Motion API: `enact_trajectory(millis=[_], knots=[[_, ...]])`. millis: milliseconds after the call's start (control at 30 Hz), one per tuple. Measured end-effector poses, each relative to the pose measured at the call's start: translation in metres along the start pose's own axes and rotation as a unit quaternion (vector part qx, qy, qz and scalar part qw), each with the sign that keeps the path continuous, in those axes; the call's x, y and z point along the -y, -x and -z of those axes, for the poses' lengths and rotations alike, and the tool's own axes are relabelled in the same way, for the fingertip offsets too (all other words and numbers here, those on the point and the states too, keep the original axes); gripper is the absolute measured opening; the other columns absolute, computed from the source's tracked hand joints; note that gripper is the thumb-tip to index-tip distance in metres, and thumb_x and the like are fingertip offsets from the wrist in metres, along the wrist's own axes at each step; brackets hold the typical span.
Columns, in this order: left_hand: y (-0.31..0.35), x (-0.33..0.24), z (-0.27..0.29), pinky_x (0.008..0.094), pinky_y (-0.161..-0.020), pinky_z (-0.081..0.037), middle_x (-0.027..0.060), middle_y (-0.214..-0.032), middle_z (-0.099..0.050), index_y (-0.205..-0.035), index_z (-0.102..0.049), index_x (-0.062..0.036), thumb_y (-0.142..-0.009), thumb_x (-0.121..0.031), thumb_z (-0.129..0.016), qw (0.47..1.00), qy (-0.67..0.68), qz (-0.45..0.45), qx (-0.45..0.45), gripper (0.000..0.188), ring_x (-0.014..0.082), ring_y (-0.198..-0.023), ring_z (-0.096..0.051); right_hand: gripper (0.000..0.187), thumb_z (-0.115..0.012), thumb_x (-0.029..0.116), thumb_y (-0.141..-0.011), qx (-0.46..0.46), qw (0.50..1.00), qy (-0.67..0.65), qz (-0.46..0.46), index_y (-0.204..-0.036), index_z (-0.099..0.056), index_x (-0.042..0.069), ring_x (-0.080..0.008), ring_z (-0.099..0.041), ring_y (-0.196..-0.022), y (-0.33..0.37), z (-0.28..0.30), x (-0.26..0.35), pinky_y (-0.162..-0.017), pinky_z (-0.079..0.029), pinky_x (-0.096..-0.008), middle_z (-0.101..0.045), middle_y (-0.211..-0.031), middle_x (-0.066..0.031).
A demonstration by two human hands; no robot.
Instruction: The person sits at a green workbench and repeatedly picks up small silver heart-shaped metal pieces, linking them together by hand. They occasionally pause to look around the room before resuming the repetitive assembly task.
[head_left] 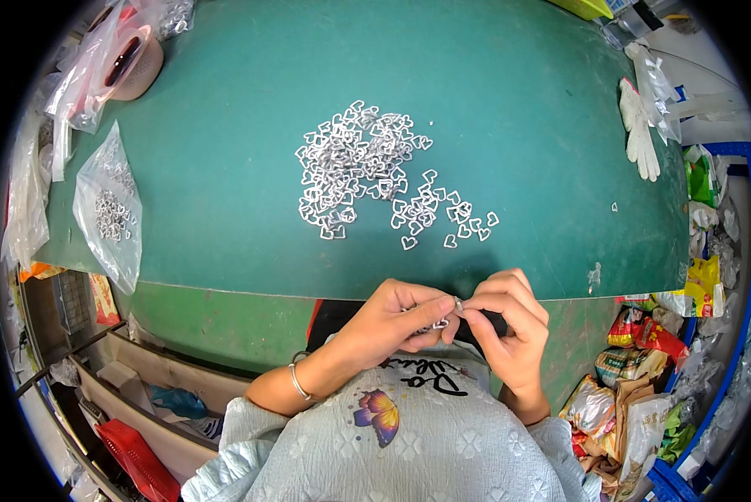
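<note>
Close to my body, at the table's near edge, my left hand (392, 322) is closed around several small silver heart-shaped rings (440, 324). Its thumb and forefinger meet the fingertips of my right hand (511, 322), which pinch at a small piece between the two hands. Fingers cover most of that piece, so I cannot make out its shape. Beyond my hands, a heap of the same open heart rings (342, 159) lies on the green table (526, 100). A looser scatter of heart rings (430, 205) spreads from the heap toward me.
On the left lie a clear plastic bag (108, 205) with small metal pieces and a pink basket (141, 67). A white glove (639, 138) rests at the right edge. Below left stands an open drawer (154, 393); colourful packages (635, 351) fill the blue-framed rack (748, 276) at right.
</note>
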State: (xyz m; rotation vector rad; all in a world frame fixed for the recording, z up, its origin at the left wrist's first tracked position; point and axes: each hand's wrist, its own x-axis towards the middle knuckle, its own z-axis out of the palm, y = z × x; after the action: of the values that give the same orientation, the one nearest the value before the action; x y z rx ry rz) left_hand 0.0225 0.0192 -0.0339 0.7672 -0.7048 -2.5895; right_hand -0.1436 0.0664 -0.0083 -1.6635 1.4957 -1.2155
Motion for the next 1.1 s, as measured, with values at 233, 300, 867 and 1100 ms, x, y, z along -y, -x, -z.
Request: enact_trajectory(millis=[233, 300, 867, 1100], knots=[[-0.004, 0.000, -0.001, 0.0178, -0.041, -0.023, 0.0004, -0.063, -0.050, -0.079, -0.061, -0.0001, -0.091, -0.023, -0.050, 0.999, -0.035, -0.026, -0.022, 0.028, 0.0028, -0.048, -0.033, 0.016, -0.069, -0.005, -0.062, 0.014, 0.997, 0.076, 0.031, -0.076, -0.062, 0.000, -0.0214, -0.052, -0.070, -0.005, -0.002, 0.000, -0.061, -0.042, -0.0295, -0.056, -0.075, -0.0082], [-0.005, -0.002, -0.002, 0.0177, -0.042, -0.024, 0.0020, -0.066, -0.053, -0.083, -0.062, 0.0009, -0.091, -0.021, -0.050, 0.998, -0.031, -0.022, -0.050, 0.027, 0.0030, -0.049, -0.034, 0.016, -0.068, -0.005, -0.063, 0.007, 1.000, 0.013, 0.015, -0.076, -0.062, 0.000, -0.0215, -0.053, -0.071, -0.008, 0.000, -0.004, -0.062, -0.042, -0.0293, -0.057, -0.075, -0.0085], [-0.009, -0.001, 0.008, 0.0165, -0.043, -0.025, -0.0006, -0.071, -0.053, -0.097, -0.062, 0.0014, -0.086, -0.015, -0.057, 0.994, -0.003, -0.046, -0.098, 0.020, 0.0021, -0.052, -0.036, 0.010, -0.066, -0.006, -0.068, -0.069, 0.994, 0.028, -0.081, -0.077, -0.062, -0.003, -0.0196, -0.056, -0.068, -0.014, -0.004, -0.032, -0.064, -0.043, -0.0280, -0.062, -0.076, -0.0100], [-0.011, 0.000, 0.000, 0.0169, -0.047, -0.032, -0.0006, -0.073, -0.055, -0.097, -0.064, -0.0002, -0.079, -0.003, -0.062, 0.953, -0.195, -0.197, -0.122, 0.018, 0.0026, -0.058, -0.043, 0.010, -0.066, -0.007, -0.070, 0.009, 0.954, -0.246, -0.173, -0.079, -0.063, -0.004, -0.0157, -0.056, -0.072, -0.001, -0.005, -0.021, -0.066, -0.044, -0.0257, -0.062, -0.077, -0.0095]])
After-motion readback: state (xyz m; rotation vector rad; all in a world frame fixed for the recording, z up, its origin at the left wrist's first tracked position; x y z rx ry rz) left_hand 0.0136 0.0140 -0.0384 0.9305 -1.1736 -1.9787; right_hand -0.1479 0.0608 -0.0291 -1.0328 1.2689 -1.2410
